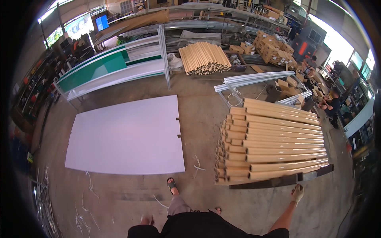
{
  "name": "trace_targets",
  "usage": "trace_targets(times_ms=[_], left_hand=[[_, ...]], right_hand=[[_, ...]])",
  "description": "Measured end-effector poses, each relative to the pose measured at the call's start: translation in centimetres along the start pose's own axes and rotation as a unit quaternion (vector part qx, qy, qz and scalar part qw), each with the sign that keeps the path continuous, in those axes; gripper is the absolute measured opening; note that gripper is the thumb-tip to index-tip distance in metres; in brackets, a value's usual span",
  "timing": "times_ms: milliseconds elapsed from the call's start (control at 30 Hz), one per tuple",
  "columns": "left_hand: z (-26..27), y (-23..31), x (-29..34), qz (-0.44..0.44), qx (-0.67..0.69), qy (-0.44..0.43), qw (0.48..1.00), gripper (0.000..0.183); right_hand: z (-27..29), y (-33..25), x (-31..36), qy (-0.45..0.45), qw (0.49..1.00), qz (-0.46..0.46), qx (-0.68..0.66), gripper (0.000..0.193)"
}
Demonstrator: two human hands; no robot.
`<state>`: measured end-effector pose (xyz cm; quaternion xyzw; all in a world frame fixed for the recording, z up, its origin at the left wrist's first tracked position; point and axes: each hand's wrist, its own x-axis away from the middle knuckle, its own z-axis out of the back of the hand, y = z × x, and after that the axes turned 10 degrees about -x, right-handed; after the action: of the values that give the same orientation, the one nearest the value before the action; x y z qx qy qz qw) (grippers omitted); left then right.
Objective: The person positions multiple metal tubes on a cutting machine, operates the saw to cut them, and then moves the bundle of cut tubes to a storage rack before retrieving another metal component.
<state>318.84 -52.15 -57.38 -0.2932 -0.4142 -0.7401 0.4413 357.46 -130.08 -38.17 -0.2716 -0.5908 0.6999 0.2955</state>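
My right hand (297,194) reaches out at the lower right, with what looks like a pale covering on it. Its fingers are curled just below the dark brown bars (274,182). Whether they grip a bar or something small is too blurred to make out. These bars lie along the near side of a big stack of tan rectangular tubes (281,139), whose open ends face left. My left hand (147,220) hangs low beside my body, partly cut off by the dark sleeve, its fingers unclear.
A large white panel (127,139) lies on the floor to the left. Loose white straps (197,163) are scattered nearby. Farther off are a white-and-green frame (115,65), another tan tube stack (204,57), white metal rails (254,80), cartons (274,47) and two seated people (332,104).
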Motion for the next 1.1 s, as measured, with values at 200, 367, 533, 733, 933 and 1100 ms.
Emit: trace_targets(times_ms=[200,367,533,733,933,1100], left_hand=[[3.0,-0.9,-1.0,-0.105,-0.297,-0.071,0.946,0.024],[10.7,3.8,-9.5,-0.306,-0.385,-0.050,0.869,0.026],[24.6,14.3,-17.6,-0.033,0.317,-0.034,0.947,0.015],[30.3,24.2,-16.4,-0.038,0.324,0.066,0.943,0.017],[23.4,24.4,-20.8,-0.012,0.142,-0.046,0.989,0.017],[24.5,35.1,-22.0,-0.111,-0.169,0.009,0.979,0.017]], right_hand=[[-0.1,7.2,13.1,-0.035,0.937,-0.333,-0.102,0.027],[-11.5,7.9,29.5,-0.264,0.720,-0.531,0.360,0.016],[-24.6,15.6,34.8,-0.437,0.731,-0.409,0.329,0.022],[-44.6,6.3,37.9,-0.444,0.795,-0.014,0.413,0.034],[-59.1,2.6,33.9,-0.341,0.860,-0.096,0.368,0.033],[-66.6,2.2,26.7,-0.402,0.803,-0.155,0.412,0.038]])
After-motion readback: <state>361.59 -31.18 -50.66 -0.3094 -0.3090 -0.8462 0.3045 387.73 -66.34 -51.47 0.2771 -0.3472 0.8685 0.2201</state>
